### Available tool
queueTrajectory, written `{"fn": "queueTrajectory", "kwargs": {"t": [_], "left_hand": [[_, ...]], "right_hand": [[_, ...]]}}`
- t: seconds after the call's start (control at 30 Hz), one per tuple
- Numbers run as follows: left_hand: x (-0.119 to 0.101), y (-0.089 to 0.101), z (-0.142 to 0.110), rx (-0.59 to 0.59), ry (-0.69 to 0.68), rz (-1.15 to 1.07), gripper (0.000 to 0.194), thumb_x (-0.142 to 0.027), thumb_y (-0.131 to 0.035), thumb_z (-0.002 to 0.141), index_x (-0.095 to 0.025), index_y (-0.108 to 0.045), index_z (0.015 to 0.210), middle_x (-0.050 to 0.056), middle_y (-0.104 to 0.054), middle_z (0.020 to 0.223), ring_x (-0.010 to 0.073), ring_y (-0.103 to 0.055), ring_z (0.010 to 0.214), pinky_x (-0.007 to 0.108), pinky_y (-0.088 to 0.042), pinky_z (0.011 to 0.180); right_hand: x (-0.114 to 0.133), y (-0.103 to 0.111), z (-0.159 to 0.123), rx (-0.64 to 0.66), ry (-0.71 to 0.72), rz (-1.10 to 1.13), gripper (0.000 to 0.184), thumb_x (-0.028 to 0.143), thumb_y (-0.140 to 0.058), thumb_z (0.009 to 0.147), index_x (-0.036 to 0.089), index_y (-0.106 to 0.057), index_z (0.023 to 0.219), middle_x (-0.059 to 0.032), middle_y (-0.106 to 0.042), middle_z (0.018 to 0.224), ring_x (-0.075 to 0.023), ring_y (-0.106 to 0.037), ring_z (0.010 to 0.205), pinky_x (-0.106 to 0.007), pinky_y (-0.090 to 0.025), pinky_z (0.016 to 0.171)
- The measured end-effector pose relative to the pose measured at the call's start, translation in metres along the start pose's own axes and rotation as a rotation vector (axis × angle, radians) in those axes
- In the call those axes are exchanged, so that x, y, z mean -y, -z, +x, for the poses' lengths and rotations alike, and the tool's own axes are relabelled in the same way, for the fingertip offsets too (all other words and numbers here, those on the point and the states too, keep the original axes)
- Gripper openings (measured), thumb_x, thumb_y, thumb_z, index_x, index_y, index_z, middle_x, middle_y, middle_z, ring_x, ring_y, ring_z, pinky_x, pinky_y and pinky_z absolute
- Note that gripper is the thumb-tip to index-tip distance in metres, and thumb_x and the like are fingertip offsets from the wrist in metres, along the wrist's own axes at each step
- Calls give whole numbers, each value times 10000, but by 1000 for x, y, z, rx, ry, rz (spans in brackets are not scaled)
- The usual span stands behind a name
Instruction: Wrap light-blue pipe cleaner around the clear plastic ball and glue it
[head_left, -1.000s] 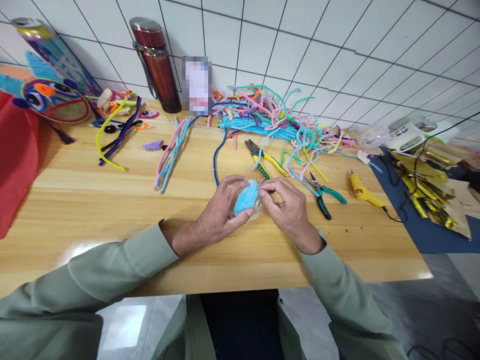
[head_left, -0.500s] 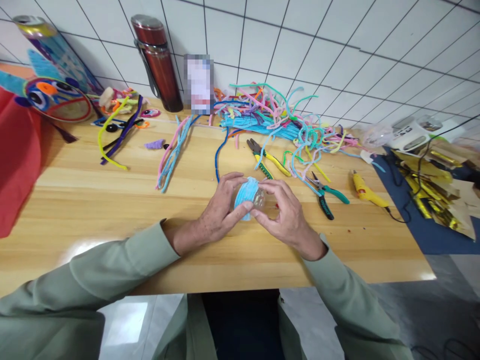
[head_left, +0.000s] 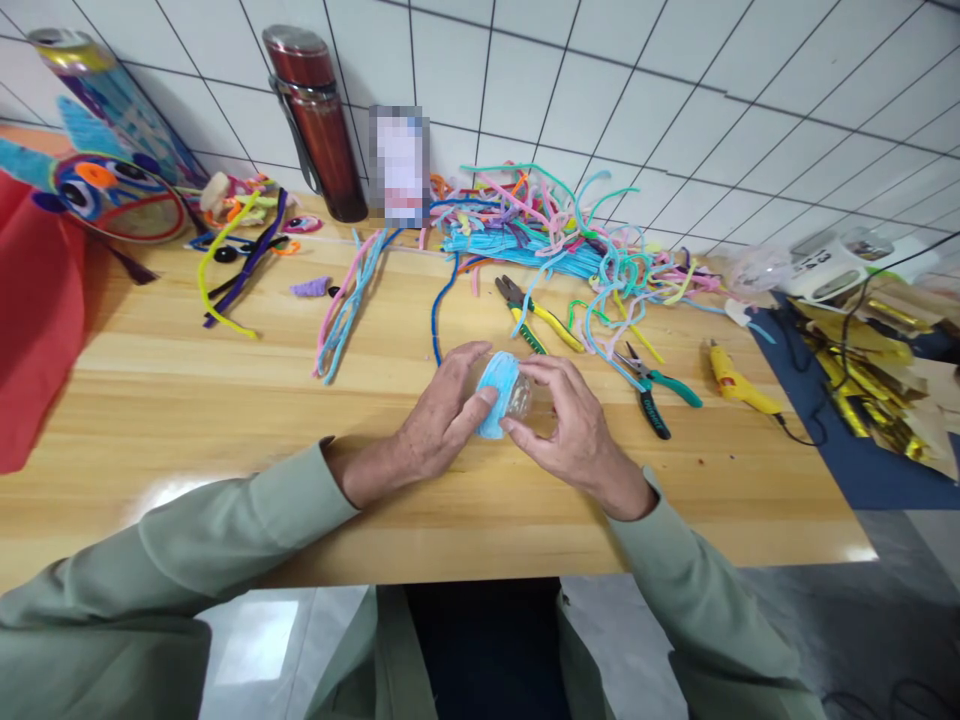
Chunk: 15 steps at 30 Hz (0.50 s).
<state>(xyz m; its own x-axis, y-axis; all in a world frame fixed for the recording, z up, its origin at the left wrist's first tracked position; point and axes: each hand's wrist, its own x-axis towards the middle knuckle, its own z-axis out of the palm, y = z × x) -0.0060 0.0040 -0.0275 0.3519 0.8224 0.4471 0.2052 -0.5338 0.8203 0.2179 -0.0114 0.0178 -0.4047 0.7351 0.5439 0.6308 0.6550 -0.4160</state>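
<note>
Between my hands is a small clear plastic container [head_left: 520,398], which looks like a cut bottle piece. A band of light blue pipe cleaners [head_left: 497,395] is wrapped around it. My left hand [head_left: 450,415] closes around its left side, thumb pressed on the blue band. From the right, my right hand [head_left: 574,425] grips the clear end between thumb and fingers. My palms and fingers hide part of the container. Just beyond my hands lie yellow-handled pliers [head_left: 551,325], and a blue pipe cleaner [head_left: 435,310] runs towards my left fingers.
At the back lies a pile of coloured pipe cleaners [head_left: 540,240], with a red thermos [head_left: 322,130] to its left. To the right are green-handled pliers [head_left: 656,385] and a yellow glue gun [head_left: 735,380] with its cord. A decorated face figure [head_left: 105,195] stands far left.
The wrapped container has turned slightly in my hands, and its blue band now sits a little further right. My left thumb has shifted slightly left. Both hands keep their hold.
</note>
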Motion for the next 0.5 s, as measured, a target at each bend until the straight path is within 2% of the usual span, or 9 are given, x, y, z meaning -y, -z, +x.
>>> {"fn": "queueTrajectory", "kwargs": {"t": [0.13, 0.27, 0.5], "left_hand": [[-2, 0, -1, -3, 15, -14, 513, -417, -505, 1130, -289, -409, 1618, 157, -517, 1601, 311, -525, 1505, 604, -420, 1305], [-7, 3, 2, -5, -37, 18, 512, -408, -516, 1124, -300, -395, 1610, 147, -486, 1583, 307, -474, 1518, 594, -416, 1299], [-12, 5, 6, -43, -58, 59, 402, -403, -578, 1086, -278, -493, 1459, 124, -533, 1407, 295, -537, 1359, 556, -508, 1180]], "right_hand": [[0, 5, 2, 12, 37, -1, 573, 303, -766, 928, 254, -542, 1453, -170, -703, 1382, -370, -688, 1300, -613, -603, 1071], [0, 11, 5, 36, 82, -5, 595, 260, -755, 933, 251, -534, 1485, -182, -688, 1423, -381, -674, 1343, -630, -590, 1093], [0, 9, 5, 63, 169, 19, 581, 228, -764, 932, 247, -539, 1468, -176, -689, 1389, -359, -691, 1313, -603, -610, 1077]]}}
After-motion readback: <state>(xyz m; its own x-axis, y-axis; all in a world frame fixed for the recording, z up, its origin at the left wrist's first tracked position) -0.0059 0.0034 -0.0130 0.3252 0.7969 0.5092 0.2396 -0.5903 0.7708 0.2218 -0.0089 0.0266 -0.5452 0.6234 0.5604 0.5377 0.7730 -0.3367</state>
